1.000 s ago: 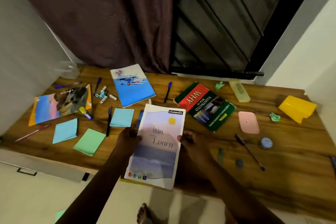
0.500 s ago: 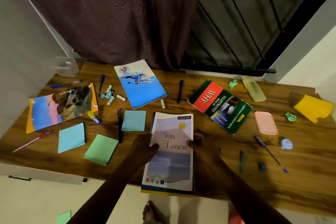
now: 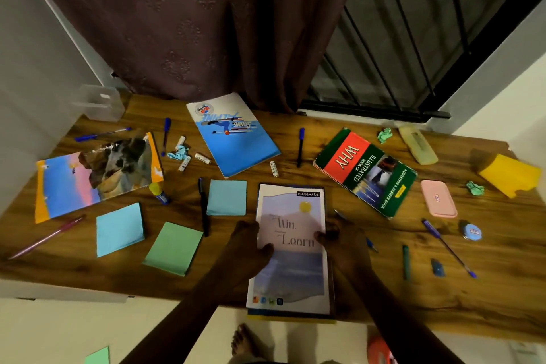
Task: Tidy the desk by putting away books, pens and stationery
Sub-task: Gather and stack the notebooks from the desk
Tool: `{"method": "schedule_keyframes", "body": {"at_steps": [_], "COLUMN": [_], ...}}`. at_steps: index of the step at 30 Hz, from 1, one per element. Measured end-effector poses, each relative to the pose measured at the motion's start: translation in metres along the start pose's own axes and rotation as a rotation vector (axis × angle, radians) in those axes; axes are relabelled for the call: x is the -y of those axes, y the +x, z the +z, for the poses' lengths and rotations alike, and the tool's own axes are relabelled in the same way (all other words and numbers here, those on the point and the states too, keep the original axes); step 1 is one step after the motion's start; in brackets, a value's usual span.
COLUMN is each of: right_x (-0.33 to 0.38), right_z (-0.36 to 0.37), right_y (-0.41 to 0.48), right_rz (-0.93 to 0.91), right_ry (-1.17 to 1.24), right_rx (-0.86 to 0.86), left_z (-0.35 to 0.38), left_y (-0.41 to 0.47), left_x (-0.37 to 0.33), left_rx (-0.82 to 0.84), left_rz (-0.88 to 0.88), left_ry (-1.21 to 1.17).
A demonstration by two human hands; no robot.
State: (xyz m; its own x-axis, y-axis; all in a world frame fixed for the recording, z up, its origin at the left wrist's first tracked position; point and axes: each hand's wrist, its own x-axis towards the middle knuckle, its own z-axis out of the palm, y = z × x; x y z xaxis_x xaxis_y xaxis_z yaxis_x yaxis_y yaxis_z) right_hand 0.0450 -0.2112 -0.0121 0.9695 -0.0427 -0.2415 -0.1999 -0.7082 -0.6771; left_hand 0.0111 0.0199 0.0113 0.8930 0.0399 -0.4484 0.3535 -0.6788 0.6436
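Note:
A pale "Win, Learn" notebook (image 3: 291,248) lies lengthwise on the wooden desk (image 3: 487,298), its near end over the front edge, seemingly on top of another book with a yellow edge. My left hand (image 3: 246,245) grips its left side, thumb on the cover. My right hand (image 3: 342,245) grips its right side. Farther back lie a blue skiing notebook (image 3: 233,133), a green and red "WHY" book (image 3: 366,171) and a colourful picture book (image 3: 94,174). Several pens and sticky-note pads are scattered about.
A clear plastic box (image 3: 99,102) stands at the back left corner. At the right lie a yellow box (image 3: 509,174), a pink case (image 3: 438,198), a beige case (image 3: 418,145), a round blue tape (image 3: 472,232) and crumpled green paper (image 3: 474,188). A curtain hangs behind.
The notebook, tilted and hanging off the front edge a second ago, now lies straight and farther onto the desk, both hands still on it. The camera has moved closer.

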Motion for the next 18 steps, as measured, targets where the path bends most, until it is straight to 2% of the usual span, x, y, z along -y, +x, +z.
{"method": "schedule_keyframes", "body": {"at_steps": [7, 12, 15, 18], "right_x": [0.004, 0.007, 0.014, 0.029], "right_z": [0.006, 0.009, 0.006, 0.006], "right_y": [0.0, -0.001, 0.001, 0.004], "right_rz": [0.019, 0.054, 0.014, -0.052], "right_ry": [-0.106, -0.211, -0.28, -0.24], "right_rx": [-0.054, -0.061, -0.089, -0.12], "left_z": [-0.001, -0.004, -0.013, -0.033], "left_y": [-0.003, -0.005, 0.003, 0.011], "left_x": [0.004, 0.009, 0.012, 0.006], "left_rx": [0.023, 0.034, 0.027, -0.033], "left_rz": [0.062, 0.065, 0.059, 0.081], "left_ry": [0.116, 0.107, 0.047, 0.06]}}
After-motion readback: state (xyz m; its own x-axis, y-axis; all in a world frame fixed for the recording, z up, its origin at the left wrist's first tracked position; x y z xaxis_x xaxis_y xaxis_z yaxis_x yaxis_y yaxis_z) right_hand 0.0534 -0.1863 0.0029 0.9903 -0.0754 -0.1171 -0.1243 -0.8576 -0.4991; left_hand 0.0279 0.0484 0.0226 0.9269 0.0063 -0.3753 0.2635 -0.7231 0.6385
